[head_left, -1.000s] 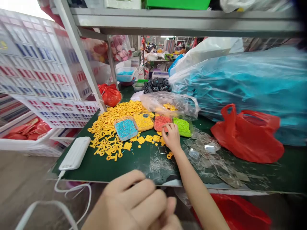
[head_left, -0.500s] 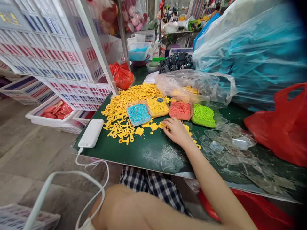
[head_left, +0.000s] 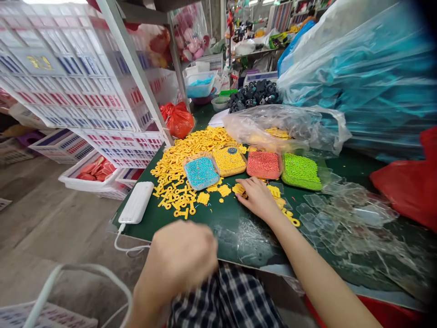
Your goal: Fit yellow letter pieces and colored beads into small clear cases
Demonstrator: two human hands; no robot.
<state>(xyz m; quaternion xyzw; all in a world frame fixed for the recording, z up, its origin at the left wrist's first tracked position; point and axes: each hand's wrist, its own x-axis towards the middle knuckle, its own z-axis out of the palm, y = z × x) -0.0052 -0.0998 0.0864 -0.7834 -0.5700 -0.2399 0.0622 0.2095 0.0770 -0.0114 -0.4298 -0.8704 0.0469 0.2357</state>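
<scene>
My right hand (head_left: pixel 257 197) lies palm down on the green table mat (head_left: pixel 211 223), its fingertips on small yellow plastic pieces (head_left: pixel 239 188) just in front of the red bead tray (head_left: pixel 263 164). What the curled fingers pinch is hidden. My left hand (head_left: pixel 182 259) hovers near the table's front edge above my checked shorts, closed in a loose fist and blurred; nothing shows in it. Trays of blue beads (head_left: pixel 201 172), yellow beads (head_left: pixel 229 160) and green beads (head_left: pixel 301 171) sit in a row beside the red one.
A heap of yellow plastic parts (head_left: pixel 180 159) covers the mat's left. A white power bank (head_left: pixel 136 208) with cable lies at the left edge. Clear plastic pieces (head_left: pixel 341 214) spread right. A clear bag (head_left: pixel 290 125), red bags (head_left: pixel 177 119) and stacked white crates (head_left: pixel 78 86) surround.
The view tilted and shifted. My right hand moved from the red bead tray down to the yellow pieces on the mat. My left hand dropped out of view, then came back up as a fist.
</scene>
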